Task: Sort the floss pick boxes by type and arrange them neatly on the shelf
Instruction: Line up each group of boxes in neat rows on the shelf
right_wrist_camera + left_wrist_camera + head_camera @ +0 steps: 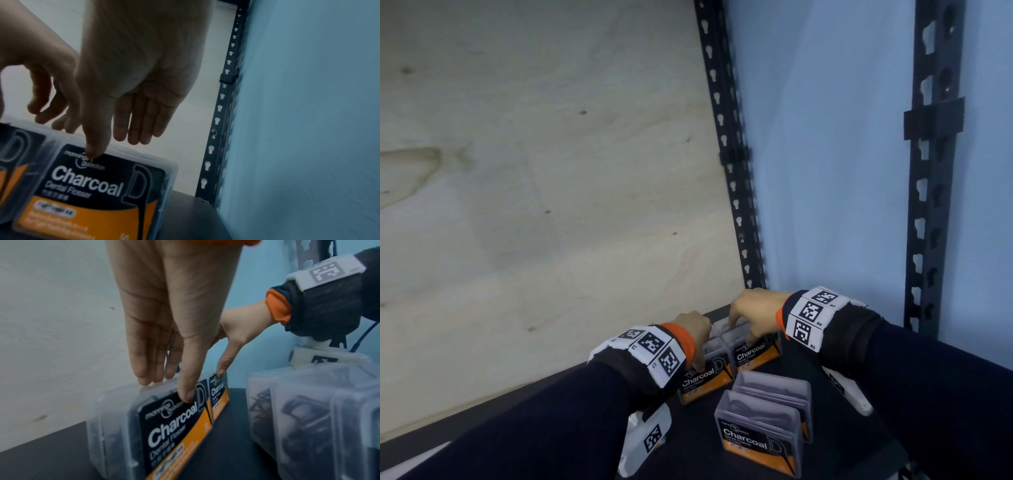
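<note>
Two clear boxes labelled "Charcoal" stand side by side at the back of the dark shelf [688,445]. My left hand [693,337] [164,389] pinches the left box [703,380] [170,434], thumb on its front label and fingers at its top rear edge. My right hand [748,320] [113,147] holds the right box [755,354] [88,194] the same way, with the thumb tip on the label. Two more Charcoal boxes [758,435] stand one behind the other nearer to me. Another clear lid shows behind the right box.
A pale plywood panel [551,205] closes the back of the shelf. A slotted dark upright [732,171] stands in the rear right corner against a blue wall [825,171]. A second upright [931,171] is at the front right.
</note>
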